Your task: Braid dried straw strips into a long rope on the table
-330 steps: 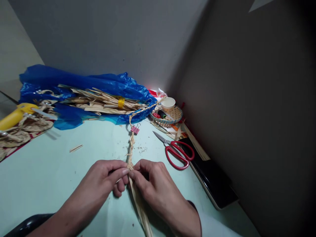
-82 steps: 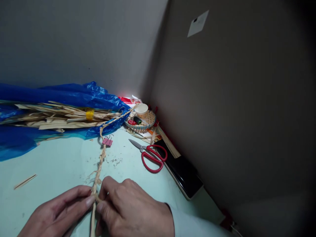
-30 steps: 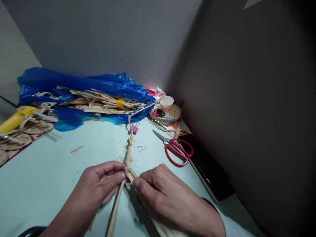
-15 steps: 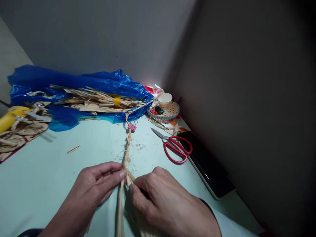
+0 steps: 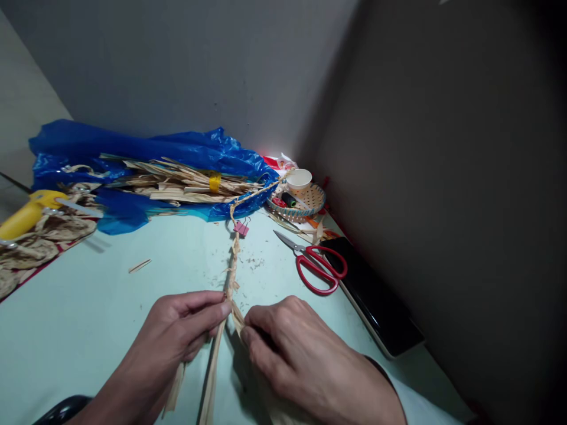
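Observation:
A pale braid of dried leaf strips (image 5: 232,273) runs down the table, with a pink binder clip (image 5: 241,228) near its upper end. My left hand (image 5: 183,327) pinches the braid's lower end between thumb and fingers. Just to the right, my right hand (image 5: 287,348) is closed on a strip that branches off from the same point. Another loose strip (image 5: 211,372) hangs down between the hands, and a short strip end (image 5: 176,386) shows below my left hand.
A blue plastic bag (image 5: 128,139) holds a leaf bundle (image 5: 190,180) at the back. Red-handled scissors (image 5: 316,265) and a black phone (image 5: 376,301) lie right, below a woven basket (image 5: 305,206) with a white cup (image 5: 299,178). A yellow glue gun (image 5: 29,213) is at left.
My right hand has drawn its strip slightly to the right, away from the braid. A strip end now shows below my left hand. The whole view has shifted a little.

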Motion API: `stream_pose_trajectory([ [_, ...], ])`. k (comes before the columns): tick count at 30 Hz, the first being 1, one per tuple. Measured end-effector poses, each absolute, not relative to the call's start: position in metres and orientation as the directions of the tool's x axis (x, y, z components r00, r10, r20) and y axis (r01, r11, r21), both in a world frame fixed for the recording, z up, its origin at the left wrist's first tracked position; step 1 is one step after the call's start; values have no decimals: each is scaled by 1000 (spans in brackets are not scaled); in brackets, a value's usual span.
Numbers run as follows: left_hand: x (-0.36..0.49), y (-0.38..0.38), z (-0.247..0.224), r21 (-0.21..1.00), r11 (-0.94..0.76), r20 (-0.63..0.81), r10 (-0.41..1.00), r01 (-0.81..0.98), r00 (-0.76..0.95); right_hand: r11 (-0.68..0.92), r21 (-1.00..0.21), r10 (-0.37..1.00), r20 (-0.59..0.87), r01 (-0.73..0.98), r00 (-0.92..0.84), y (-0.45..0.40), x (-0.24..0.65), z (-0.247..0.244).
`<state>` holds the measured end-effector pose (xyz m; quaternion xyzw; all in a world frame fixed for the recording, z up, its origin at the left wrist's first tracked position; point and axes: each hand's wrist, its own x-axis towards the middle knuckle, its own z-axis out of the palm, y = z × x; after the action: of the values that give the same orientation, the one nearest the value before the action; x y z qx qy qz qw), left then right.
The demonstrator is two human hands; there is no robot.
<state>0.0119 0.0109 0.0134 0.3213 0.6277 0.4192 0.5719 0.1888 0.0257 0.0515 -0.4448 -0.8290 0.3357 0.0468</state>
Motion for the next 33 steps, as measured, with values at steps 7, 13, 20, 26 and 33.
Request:
stream_pose_trajectory([
  [7, 13, 10, 8, 917, 398, -396, 917, 27, -47, 230, -767, 746, -256, 599, -615, 20, 174, 46],
  [13, 11, 12, 8, 898, 439, -439, 898, 43, -1, 394, -475, 784, -274, 787, -557, 12, 162, 35],
  [20, 11, 11, 4, 896, 444, -440, 895, 32, -74, 579, -245, 735, -255, 777, -628, 9, 155, 21],
  [26, 13, 11, 12, 872, 464, -475, 879, -154, -43, 504, -403, 791, -141, 764, -596, 17, 168, 39],
  [33, 9, 9, 14, 827, 493, -490, 868, -269, 85, 134, -945, 751, -99, 298, -652, 44, 184, 35],
])
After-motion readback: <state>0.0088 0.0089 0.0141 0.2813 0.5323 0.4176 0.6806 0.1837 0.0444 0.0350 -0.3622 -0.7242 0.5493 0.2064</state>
